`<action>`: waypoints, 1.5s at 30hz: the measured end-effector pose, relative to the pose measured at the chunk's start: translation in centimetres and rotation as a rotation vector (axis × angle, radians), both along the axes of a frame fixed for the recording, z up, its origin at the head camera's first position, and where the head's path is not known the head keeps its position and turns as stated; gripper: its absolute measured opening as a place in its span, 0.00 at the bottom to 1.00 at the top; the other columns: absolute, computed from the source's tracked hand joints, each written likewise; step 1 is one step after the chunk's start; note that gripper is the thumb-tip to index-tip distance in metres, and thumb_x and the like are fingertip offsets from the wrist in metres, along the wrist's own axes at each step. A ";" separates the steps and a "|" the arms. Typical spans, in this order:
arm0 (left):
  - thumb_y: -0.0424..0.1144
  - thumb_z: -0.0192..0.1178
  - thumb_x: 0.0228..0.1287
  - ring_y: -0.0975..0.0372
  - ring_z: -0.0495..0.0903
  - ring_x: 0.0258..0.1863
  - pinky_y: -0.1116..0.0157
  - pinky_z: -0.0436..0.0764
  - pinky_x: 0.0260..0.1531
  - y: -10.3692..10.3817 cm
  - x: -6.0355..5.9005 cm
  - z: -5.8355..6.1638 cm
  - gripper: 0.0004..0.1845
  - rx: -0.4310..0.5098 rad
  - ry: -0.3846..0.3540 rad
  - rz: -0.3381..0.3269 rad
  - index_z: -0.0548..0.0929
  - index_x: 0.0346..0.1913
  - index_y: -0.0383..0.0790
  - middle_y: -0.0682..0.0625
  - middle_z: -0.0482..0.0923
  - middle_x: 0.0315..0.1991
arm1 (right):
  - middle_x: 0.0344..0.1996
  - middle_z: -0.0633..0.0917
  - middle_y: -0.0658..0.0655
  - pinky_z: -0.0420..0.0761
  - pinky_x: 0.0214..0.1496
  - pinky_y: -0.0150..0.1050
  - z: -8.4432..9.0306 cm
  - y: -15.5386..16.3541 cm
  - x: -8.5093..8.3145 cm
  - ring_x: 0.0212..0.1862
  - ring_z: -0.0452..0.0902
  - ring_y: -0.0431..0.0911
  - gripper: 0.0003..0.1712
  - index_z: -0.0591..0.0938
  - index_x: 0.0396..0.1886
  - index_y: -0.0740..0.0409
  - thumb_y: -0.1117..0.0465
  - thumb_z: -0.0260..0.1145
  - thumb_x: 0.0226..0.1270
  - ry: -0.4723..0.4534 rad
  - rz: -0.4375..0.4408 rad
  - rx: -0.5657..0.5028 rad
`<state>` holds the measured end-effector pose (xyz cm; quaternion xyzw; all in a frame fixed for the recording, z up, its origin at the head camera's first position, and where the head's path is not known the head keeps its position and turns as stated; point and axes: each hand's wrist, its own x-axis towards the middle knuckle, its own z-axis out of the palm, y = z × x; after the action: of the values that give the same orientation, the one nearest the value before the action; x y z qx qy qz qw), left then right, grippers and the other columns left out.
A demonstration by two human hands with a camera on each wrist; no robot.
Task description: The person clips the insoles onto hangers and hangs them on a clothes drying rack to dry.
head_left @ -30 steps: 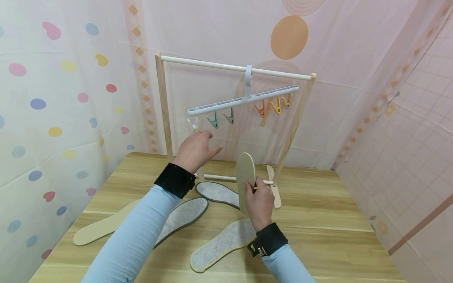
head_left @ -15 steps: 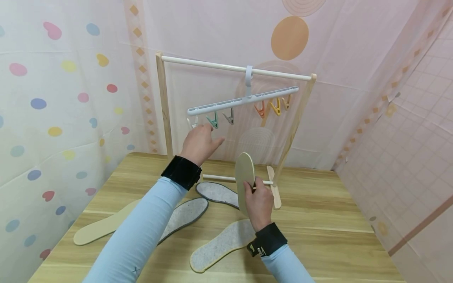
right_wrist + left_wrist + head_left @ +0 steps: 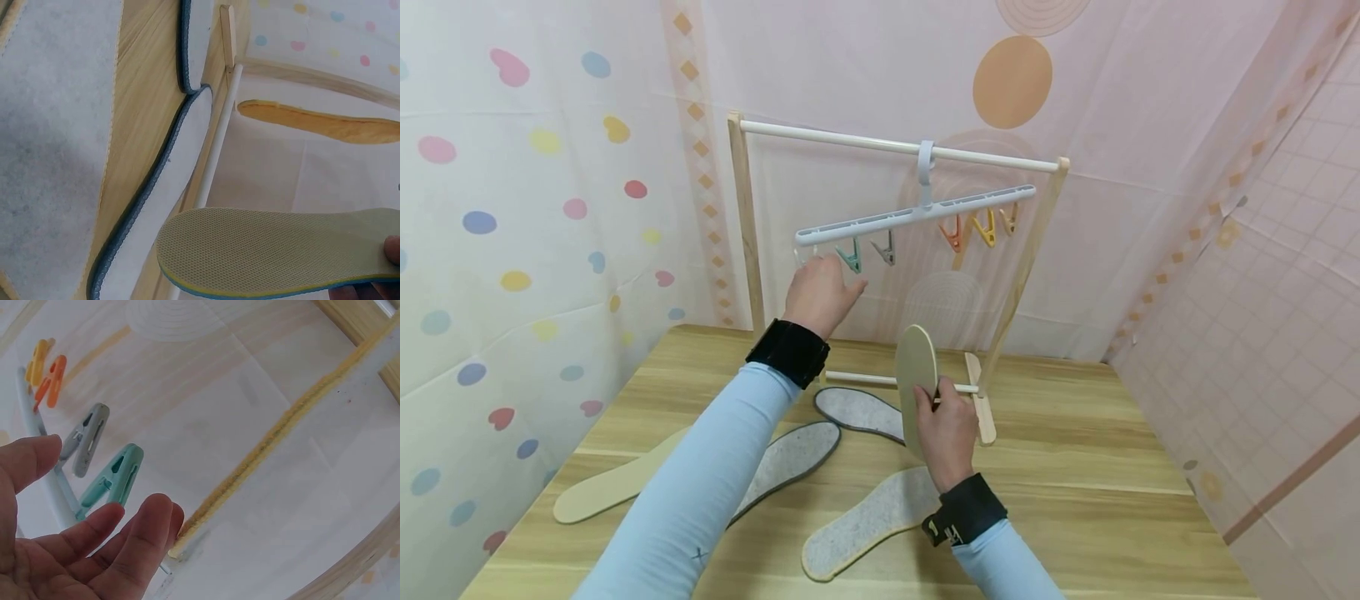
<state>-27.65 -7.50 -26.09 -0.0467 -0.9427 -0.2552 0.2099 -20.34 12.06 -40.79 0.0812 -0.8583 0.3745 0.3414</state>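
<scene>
My left hand [image 3: 822, 293] is raised at the left end of a pale blue clip hanger [image 3: 917, 215], over the white clip. In the left wrist view its thumb stands apart and its fingers bend loosely beside the top of a hanging insole [image 3: 262, 450], seen edge-on with a yellow rim; they appear to touch it. That insole shows its orange-yellow side in the right wrist view. My right hand [image 3: 949, 435] grips a beige insole [image 3: 916, 375] upright, thumb on its near face. Its mesh surface and blue-yellow edge show in the right wrist view.
A green clip [image 3: 851, 257], a grey clip [image 3: 887, 248], and orange and yellow clips hang along the hanger. The hanger hooks onto a wooden rack's white rod [image 3: 835, 133]. On the wooden table [image 3: 1075, 483] lie a beige insole [image 3: 613, 483] and several grey insoles [image 3: 865, 521].
My left hand has shifted slightly up toward the hanger's left end and now covers most of the white clip. The right hand and its insole have hardly moved.
</scene>
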 end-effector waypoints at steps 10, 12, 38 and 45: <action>0.46 0.61 0.70 0.59 0.69 0.16 0.65 0.70 0.17 -0.2 -0.7 0.4 0.23 0.015 -0.002 0.044 0.72 0.19 0.37 0.50 0.67 0.16 | 0.30 0.88 0.63 0.82 0.24 0.42 0.1 -0.3 0.0 0.26 0.85 0.50 0.11 0.81 0.37 0.64 0.62 0.72 0.63 0.030 0.005 0.010; 0.46 0.61 0.70 0.60 0.68 0.15 0.66 0.68 0.16 -0.3 -0.8 0.6 0.24 0.014 -0.004 0.054 0.69 0.17 0.39 0.51 0.65 0.15 | 0.29 0.88 0.63 0.81 0.24 0.42 0.1 -0.4 -0.1 0.25 0.85 0.50 0.10 0.81 0.36 0.64 0.63 0.73 0.63 0.038 0.002 0.011; 0.49 0.61 0.69 0.60 0.70 0.14 0.64 0.71 0.17 -0.3 -3.0 0.8 0.27 0.071 0.018 0.131 0.67 0.14 0.41 0.52 0.64 0.12 | 0.30 0.88 0.61 0.81 0.24 0.41 2.1 -2.1 -0.9 0.26 0.85 0.49 0.10 0.83 0.38 0.64 0.61 0.72 0.64 0.019 0.006 0.002; 0.52 0.58 0.71 0.60 0.69 0.15 0.65 0.69 0.17 -0.2 -3.4 0.8 0.29 0.114 0.013 0.151 0.66 0.13 0.42 0.53 0.62 0.11 | 0.34 0.88 0.64 0.83 0.27 0.43 2.2 -2.2 -1.2 0.31 0.87 0.52 0.12 0.83 0.41 0.65 0.61 0.72 0.65 0.005 0.024 0.001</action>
<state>-31.09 -7.70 -25.33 0.0347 -0.9260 -0.2918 0.2368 -21.55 9.81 -38.56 0.0923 -0.8566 0.3781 0.3388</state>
